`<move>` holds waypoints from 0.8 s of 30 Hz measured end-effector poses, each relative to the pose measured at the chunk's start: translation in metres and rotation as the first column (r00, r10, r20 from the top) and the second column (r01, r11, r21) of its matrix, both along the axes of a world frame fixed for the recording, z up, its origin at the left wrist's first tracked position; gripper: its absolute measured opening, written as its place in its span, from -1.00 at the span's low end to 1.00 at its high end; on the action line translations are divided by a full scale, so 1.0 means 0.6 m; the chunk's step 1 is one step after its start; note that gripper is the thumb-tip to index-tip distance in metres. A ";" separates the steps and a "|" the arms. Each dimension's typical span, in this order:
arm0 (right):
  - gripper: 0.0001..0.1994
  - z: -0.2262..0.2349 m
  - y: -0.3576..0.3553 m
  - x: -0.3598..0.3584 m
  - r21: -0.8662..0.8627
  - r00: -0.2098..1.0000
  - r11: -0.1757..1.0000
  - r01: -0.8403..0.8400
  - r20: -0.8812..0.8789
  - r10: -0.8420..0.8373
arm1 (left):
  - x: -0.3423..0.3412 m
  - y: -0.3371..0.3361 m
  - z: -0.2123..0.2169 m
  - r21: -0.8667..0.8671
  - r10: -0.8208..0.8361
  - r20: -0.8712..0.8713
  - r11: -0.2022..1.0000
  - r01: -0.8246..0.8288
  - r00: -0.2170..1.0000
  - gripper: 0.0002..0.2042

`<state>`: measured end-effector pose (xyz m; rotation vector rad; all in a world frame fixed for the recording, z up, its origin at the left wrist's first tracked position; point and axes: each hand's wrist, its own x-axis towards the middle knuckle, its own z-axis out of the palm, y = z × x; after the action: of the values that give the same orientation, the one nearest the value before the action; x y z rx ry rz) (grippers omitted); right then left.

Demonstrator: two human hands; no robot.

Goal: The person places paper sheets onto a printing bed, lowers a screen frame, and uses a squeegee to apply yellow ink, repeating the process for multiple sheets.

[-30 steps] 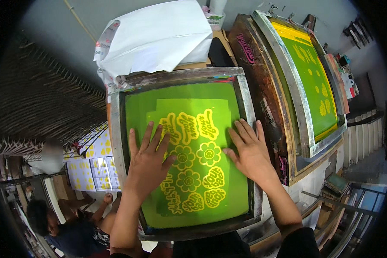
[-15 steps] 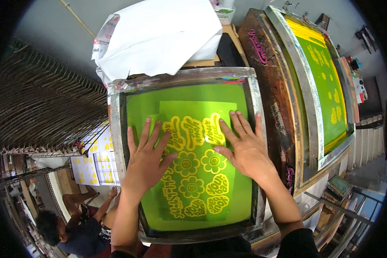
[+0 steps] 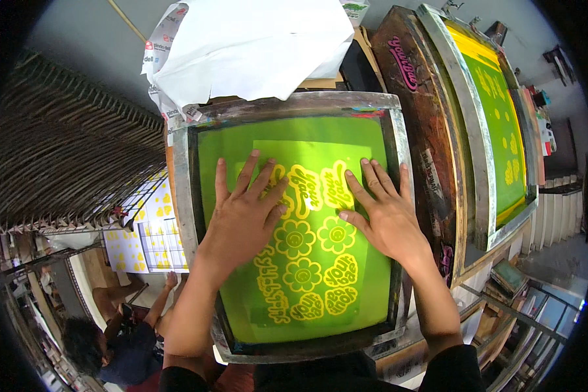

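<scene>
In front of me lies a screen-printing frame [image 3: 310,102] with a stretched green mesh [image 3: 287,130]. Flower shapes [image 3: 336,235] and rounded lettering show in yellow on the mesh, over a lighter rectangle. My left hand [image 3: 248,202] rests on the left half of the mesh, fingers spread and pointing away from me, covering part of the lettering. On the right half, my right hand [image 3: 385,215] lies with fingers stretched out, its thumb just above a flower and its little finger by the frame's right side. Neither hand holds anything.
Crumpled white paper [image 3: 255,49] lies beyond the frame. To the right stands a second screen frame [image 3: 460,117] with yellow ink. A wire drying rack [image 3: 72,150] fills the left, near printed sheets [image 3: 153,225]. A person [image 3: 121,343] sits low at the left.
My left hand has slid farther up the mesh, now covering more of the upper-left lettering. My right hand stays on the right half, still spread. The view has shifted slightly.
</scene>
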<state>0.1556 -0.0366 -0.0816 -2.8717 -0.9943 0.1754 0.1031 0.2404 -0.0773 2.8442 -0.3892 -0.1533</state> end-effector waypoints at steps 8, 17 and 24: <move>-0.62 0.064 -0.080 -0.082 0.335 0.961 0.901 0.276 -0.078 -0.265 | -0.139 0.063 0.073 -0.199 0.343 0.026 0.922 -0.331 0.939 -0.54; -0.55 0.069 -0.182 -0.282 0.393 0.825 0.728 0.561 -0.330 -0.458 | -0.356 0.047 0.065 -0.276 0.599 -0.292 0.694 -0.665 0.746 -0.34; -0.45 0.050 -0.199 -0.348 0.334 0.612 0.532 0.778 -0.592 -0.524 | -0.417 0.018 0.027 -0.347 0.601 -0.338 0.635 -0.690 0.724 -0.15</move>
<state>-0.0535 -0.1558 -0.0518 -2.2593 0.1978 0.3452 -0.1469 0.2511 -0.0609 2.2849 0.5922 -0.1602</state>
